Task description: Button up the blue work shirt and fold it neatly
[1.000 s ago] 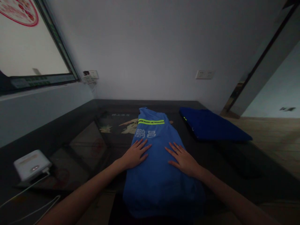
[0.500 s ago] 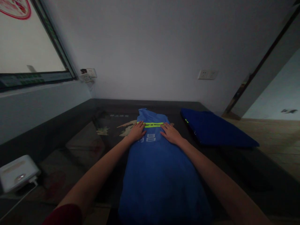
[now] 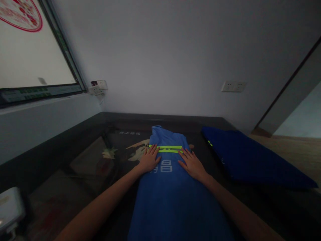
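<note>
A blue garment [image 3: 175,197] lies lengthwise on the dark table [image 3: 85,144], folded into a long strip with its near end at the bottom of the view. A yellow-green band [image 3: 169,149] crosses it near the far end, with pale printed characters [image 3: 166,166] below. My left hand [image 3: 149,160] rests flat on its left edge, fingertips at the band. On the right edge my right hand [image 3: 193,164] lies flat too, fingers spread, tips touching the band's right end. Both hands are open and grip nothing.
A darker blue folded cloth [image 3: 250,157] lies on the table to the right. A white device [image 3: 11,207] with a cable sits at the left. Behind the table stands a wall with sockets [image 3: 233,86]; a window [image 3: 32,57] is at upper left.
The view has shifted, so the garment, hands and darker cloth appear lower in the picture. Both hands still lie on the garment by the band, the right one with fingers more spread.
</note>
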Demonstrator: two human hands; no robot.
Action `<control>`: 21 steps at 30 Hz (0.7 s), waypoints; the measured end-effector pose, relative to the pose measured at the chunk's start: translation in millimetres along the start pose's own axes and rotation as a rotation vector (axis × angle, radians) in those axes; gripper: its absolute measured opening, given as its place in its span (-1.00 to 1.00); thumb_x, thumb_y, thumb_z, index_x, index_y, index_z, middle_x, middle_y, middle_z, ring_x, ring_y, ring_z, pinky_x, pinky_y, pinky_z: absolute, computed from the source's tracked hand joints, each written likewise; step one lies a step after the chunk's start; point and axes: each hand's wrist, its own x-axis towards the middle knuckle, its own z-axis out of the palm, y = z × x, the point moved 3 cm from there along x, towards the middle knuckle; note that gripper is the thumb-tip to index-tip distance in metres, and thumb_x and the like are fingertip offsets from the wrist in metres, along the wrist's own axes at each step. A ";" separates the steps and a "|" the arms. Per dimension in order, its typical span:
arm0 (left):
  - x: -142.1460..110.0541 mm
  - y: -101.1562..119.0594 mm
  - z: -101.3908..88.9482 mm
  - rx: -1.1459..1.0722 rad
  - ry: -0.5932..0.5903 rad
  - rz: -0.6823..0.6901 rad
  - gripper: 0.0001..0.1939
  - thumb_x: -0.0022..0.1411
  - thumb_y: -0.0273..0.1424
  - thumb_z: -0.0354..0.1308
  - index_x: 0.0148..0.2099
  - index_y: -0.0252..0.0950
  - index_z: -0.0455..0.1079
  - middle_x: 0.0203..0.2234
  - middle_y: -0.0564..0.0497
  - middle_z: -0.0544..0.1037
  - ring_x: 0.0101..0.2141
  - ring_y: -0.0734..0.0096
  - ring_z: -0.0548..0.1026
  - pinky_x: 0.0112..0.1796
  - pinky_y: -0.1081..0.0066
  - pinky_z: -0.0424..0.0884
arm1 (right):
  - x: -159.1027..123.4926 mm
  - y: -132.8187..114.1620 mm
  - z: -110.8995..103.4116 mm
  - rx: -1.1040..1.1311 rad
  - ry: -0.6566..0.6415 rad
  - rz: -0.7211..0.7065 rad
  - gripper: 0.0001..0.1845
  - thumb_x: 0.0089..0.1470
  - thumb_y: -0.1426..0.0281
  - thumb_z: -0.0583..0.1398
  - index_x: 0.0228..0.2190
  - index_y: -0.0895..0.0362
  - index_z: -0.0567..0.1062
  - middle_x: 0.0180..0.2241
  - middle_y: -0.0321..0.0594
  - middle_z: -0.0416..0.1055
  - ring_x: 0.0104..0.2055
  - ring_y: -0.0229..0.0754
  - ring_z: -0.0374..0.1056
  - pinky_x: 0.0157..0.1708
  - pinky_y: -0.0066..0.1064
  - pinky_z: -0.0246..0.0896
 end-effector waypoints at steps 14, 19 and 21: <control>70.5 -39.4 -6.4 -0.042 0.179 -0.064 -0.50 0.29 -0.34 -0.08 0.23 -0.42 0.13 0.26 -0.24 0.11 0.26 0.14 0.02 0.21 0.08 -0.03 | 124.6 57.7 -19.4 0.154 0.157 0.488 -0.64 0.15 0.33 0.09 -0.07 0.24 0.47 -0.07 0.06 0.41 -0.01 -0.05 0.33 -0.08 -0.38 0.16; 81.3 -43.0 13.4 -0.020 0.041 -0.052 -0.41 0.32 -0.25 -0.15 0.29 -0.49 0.04 0.27 -0.29 0.05 0.26 0.11 0.01 0.20 0.13 -0.01 | 141.7 75.5 -0.2 0.218 0.210 0.580 -0.75 0.03 0.34 0.20 -0.22 0.16 0.49 -0.20 -0.07 0.47 -0.15 -0.11 0.40 -0.26 -0.43 0.20; 80.5 -43.7 15.4 -0.025 0.026 -0.051 -0.39 0.32 -0.23 -0.17 0.30 -0.47 0.00 0.27 -0.29 0.03 0.26 0.11 0.02 0.19 0.14 0.00 | 143.4 80.0 3.9 0.247 0.237 0.591 -0.79 0.02 0.38 0.20 -0.23 0.14 0.46 -0.25 -0.14 0.48 -0.20 -0.17 0.41 -0.31 -0.46 0.19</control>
